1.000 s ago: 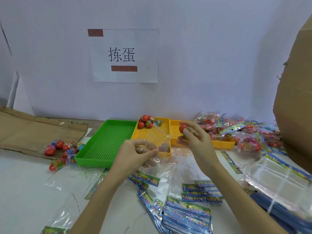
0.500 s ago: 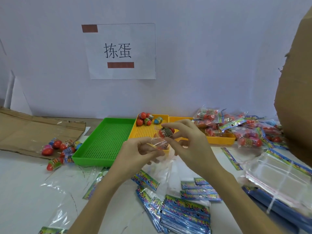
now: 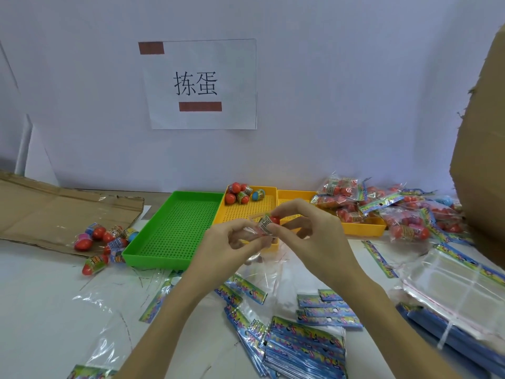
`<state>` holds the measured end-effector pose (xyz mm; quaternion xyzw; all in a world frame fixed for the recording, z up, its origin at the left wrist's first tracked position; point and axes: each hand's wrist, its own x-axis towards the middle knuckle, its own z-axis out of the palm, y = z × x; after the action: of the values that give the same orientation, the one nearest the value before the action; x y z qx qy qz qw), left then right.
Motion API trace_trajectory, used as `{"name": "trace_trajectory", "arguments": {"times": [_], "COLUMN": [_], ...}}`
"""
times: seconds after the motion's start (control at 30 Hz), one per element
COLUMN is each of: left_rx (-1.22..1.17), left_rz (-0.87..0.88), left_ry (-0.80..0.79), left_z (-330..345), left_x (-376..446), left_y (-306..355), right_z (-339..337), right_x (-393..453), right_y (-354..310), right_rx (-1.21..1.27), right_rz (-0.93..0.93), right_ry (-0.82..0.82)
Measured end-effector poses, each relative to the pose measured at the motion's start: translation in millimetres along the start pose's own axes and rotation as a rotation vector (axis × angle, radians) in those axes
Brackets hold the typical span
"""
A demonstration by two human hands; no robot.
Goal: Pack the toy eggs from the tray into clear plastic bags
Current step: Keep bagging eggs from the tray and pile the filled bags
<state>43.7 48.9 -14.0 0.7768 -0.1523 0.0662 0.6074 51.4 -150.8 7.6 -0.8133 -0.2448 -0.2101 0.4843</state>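
Observation:
My right hand (image 3: pixel 308 236) pinches a red toy egg (image 3: pixel 270 221) with a printed wrapper band, holding it at the mouth of a clear plastic bag (image 3: pixel 252 233). My left hand (image 3: pixel 232 243) pinches that bag's opening; the bag hangs down below both hands. Both hands hover over the front edge of the middle yellow tray (image 3: pixel 246 212), which holds several more toy eggs (image 3: pixel 241 194) in its far left corner.
A green tray (image 3: pixel 172 228) lies left of the yellow one, and a second yellow tray (image 3: pixel 363 228) to the right carries filled bags (image 3: pixel 344 198). Loose eggs (image 3: pixel 102 239) lie at the left by flat cardboard. Bags with printed headers (image 3: pixel 303 343) and a clear stack (image 3: pixel 459 285) lie nearer. A cardboard box (image 3: pixel 483 160) stands right.
My right hand brought the red egg from over the yellow trays leftward to the bag's mouth. My left hand stayed on the bag. The view shifted slightly.

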Motion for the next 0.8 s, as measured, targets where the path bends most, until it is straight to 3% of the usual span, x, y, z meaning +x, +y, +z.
{"name": "trace_trajectory", "arguments": {"times": [0.3,0.53,0.8], "left_rx": [0.014,0.031,0.035], "left_rz": [0.067,0.106,0.120], "left_ry": [0.035,0.005,-0.008], "left_z": [-1.5,2.2,5.9], "left_x": [0.4,-0.8,-1.8], "left_y": [-2.8,-1.4,0.2], "right_z": [0.9,3.8,6.8], "right_x": [-0.5,-3.5,-5.3], "right_y": [-1.8,-5.7,-6.7], "right_rx": [-0.175,0.121,0.067], "right_rz": [-0.118,0.062,0.076], "right_ry": [0.044,0.090,-0.095]}}
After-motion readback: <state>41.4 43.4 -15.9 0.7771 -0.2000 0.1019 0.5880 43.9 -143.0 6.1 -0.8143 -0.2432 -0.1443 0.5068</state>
